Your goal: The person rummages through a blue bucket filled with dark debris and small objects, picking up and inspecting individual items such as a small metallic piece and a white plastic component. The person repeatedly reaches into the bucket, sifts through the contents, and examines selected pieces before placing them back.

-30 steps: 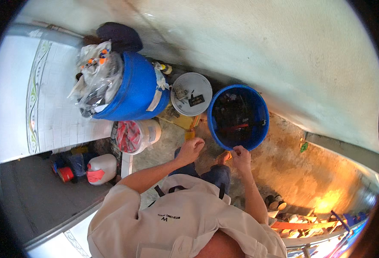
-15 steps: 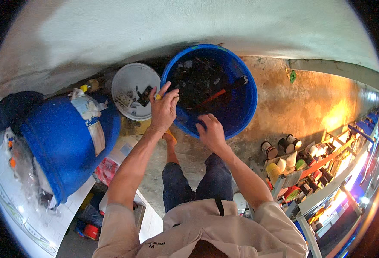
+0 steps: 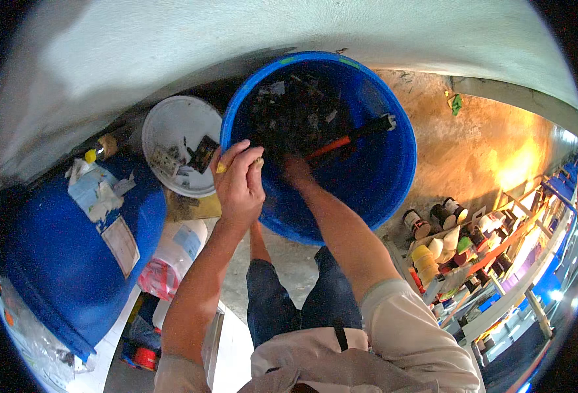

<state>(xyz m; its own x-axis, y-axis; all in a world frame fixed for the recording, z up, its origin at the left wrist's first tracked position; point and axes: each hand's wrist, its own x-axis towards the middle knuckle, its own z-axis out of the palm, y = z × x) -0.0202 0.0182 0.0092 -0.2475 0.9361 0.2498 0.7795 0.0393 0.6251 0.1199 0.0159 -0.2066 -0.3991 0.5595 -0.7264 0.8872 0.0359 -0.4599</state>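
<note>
In front of me stands a large open blue drum (image 3: pixel 404 177) with dark, scrap-like bits (image 3: pixel 292 111) at its bottom. My right hand (image 3: pixel 297 170) reaches down inside, close to that dark material. Shadow and blur there hide its fingers. A long orange-and-black rod-like tool (image 3: pixel 331 145) leans in the drum, its pale end near the right wall. At the drum's left rim, my left hand (image 3: pixel 240 190) is raised with its fingers curled together. A small yellow bit (image 3: pixel 221 168) shows at these fingers, too small to name.
Left of the drum, a white round bucket top (image 3: pixel 161 124) carries a black flat piece (image 3: pixel 204 154) and small scraps. A big blue barrel (image 3: pixel 59 242) lies further left. Several cans (image 3: pixel 417 224) and a cluttered rack (image 3: pixel 492 249) stand at the right. A wall (image 3: pixel 289 26) rises behind.
My right hand has gone from above the drum's near rim down into it. The left hand has shifted slightly left and lower in view, its fingers more curled. The view has moved closer over the drum.
</note>
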